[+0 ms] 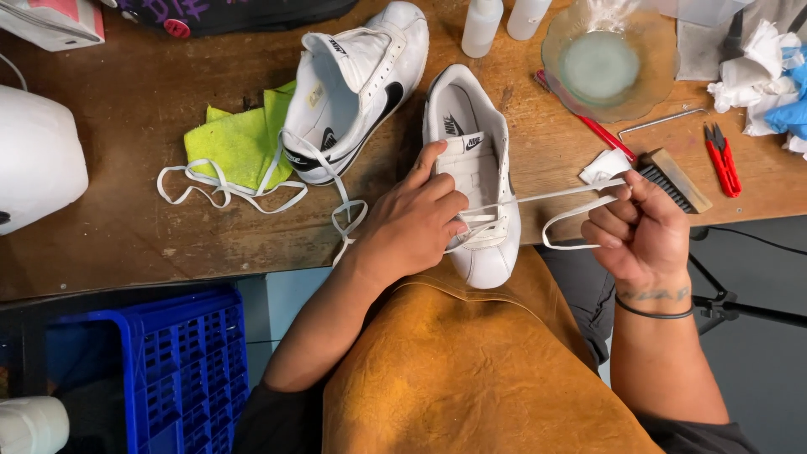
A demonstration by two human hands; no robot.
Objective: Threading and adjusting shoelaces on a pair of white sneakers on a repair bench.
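Workbench of worn brown wood fills the upper frame, scuffed and stained. Left hand grips a white sneaker at frame centre, toe overhanging the bench edge above a tan apron. Right hand, centre right, is clenched on a white lace running taut to the shoe. Second sneaker lies upper centre beside a yellow-green cloth. Glass bowl, brush and red snips sit upper right. Blue crate stands lower left on the floor.
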